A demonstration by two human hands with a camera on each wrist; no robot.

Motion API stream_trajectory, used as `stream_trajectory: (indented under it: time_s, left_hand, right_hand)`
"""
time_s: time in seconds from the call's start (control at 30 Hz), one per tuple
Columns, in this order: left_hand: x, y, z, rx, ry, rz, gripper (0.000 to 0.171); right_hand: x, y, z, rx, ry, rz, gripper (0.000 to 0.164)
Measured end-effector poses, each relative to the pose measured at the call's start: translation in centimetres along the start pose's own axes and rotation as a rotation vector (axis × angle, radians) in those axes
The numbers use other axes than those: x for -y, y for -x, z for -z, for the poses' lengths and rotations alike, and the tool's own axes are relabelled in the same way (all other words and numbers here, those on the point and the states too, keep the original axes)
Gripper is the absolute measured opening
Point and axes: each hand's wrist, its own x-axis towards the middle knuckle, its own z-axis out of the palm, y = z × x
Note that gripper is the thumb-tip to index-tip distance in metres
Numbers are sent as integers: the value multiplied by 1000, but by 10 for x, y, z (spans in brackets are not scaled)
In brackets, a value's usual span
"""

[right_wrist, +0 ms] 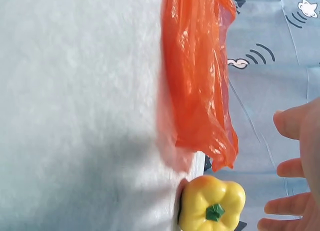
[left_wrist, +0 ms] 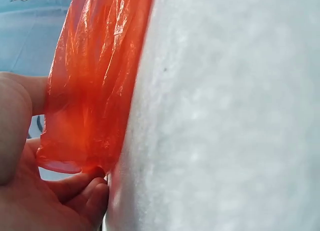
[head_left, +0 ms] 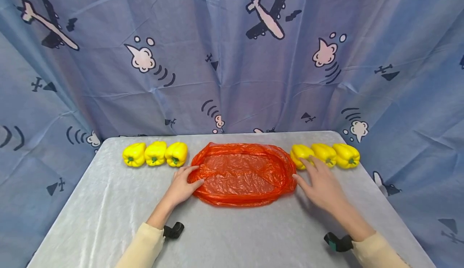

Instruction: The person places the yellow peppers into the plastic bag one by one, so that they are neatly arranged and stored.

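Note:
A red plastic bag (head_left: 241,173) lies on the table with its mouth spread wide into an oval. My left hand (head_left: 185,185) holds the bag's left end, thumb and fingers at its rim; the left wrist view shows fingers (left_wrist: 92,191) curled against the bag's end. To the right, my right hand (head_left: 322,185) hovers with fingers spread, between the bag and the nearest yellow bell pepper (head_left: 300,155). In the right wrist view its fingers (right_wrist: 287,205) are apart from both the bag (right_wrist: 197,81) and the pepper (right_wrist: 210,203).
Two more yellow peppers (head_left: 324,154) stand in a row at the right. Another row of three yellow peppers (head_left: 156,153) stands left of the bag. A pale cloth covers the table (head_left: 224,236), and a blue patterned curtain (head_left: 232,58) hangs behind it.

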Motion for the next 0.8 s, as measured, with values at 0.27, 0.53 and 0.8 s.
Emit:
stream_trajectory:
  time_s: [0.27, 0.53, 0.8]
  left_hand:
    - [2, -1, 8, 0, 71, 6, 64]
    - [2, 0, 14, -15, 118, 15, 65]
    - [4, -1, 16, -9, 116, 33, 65]
  right_hand:
    - [-13, -3, 8, -6, 0, -24, 62]
    - [-18, -9, 26, 51, -43, -83, 67]
    - [-37, -16, 40, 51, -70, -125, 66]
